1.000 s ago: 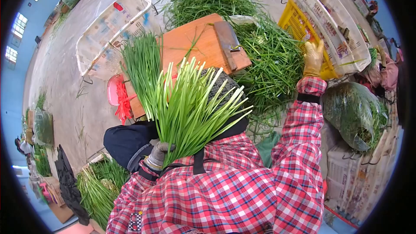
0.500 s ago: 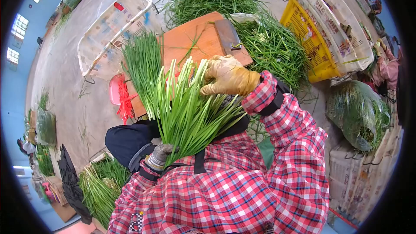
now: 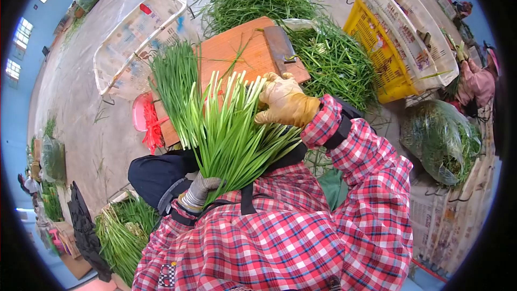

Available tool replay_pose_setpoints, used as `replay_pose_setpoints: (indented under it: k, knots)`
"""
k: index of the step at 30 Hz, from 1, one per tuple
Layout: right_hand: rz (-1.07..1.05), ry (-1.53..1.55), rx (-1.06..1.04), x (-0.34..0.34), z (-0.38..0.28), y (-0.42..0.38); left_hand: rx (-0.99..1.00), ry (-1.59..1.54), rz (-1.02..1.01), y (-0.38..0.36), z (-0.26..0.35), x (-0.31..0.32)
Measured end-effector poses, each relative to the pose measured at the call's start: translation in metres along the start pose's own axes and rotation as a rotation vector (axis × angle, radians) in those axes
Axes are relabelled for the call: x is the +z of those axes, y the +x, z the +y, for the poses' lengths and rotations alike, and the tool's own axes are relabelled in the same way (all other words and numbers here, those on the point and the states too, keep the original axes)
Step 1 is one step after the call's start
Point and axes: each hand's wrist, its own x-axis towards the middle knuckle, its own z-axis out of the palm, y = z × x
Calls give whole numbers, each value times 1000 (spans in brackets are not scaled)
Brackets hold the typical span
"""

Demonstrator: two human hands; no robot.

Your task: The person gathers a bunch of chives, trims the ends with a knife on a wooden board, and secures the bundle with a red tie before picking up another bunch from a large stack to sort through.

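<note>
A loose bunch of garlic chives (image 3: 231,134), pale ends up, fans out across my lap. My left hand (image 3: 199,194), in a grey knitted glove, is closed round its lower part; some fingers are hidden by the leaves. At the bunch's upper right is my right hand (image 3: 288,102) in a stained yellow glove, thumb and fingers apart, with nothing visible between them. Beyond lies an orange board (image 3: 237,48) bearing a wide-bladed knife (image 3: 281,46) and a few stray leaves. A second, darker bundle of chives (image 3: 175,91) rests along the board's left side.
Red ties (image 3: 153,132) hang by a pink container (image 3: 141,112) at the left. Heaps of chives (image 3: 258,2) lie behind and right of the board. A white crate (image 3: 134,48) stands left; a yellow crate (image 3: 379,48) stands right, near a plastic bag of greens (image 3: 441,140).
My right hand has shifted slightly right, away from the pale ends, and its thumb and fingers look wider apart. My left hand keeps its hold. The view has turned a little.
</note>
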Motion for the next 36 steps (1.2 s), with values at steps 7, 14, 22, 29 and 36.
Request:
replay_pose_setpoints:
  k: [7, 14, 22, 29, 36]
  knots:
    - [264, -182, 13, 41, 2, 7, 100, 359, 167, 0, 9, 23]
    - [712, -530, 207, -4, 45, 11, -31, -39, 156, -7, -8, -9]
    - [926, -697, 799, -73, 188, -43, -54, -357, 157, -7, -15, -13]
    - [256, 756, 21, -6, 92, -12, -16, -100, 143, -4, -13, -9]
    - [600, 452, 15, 13, 116, 28, 63, -13, 120, -8, -16, -8]
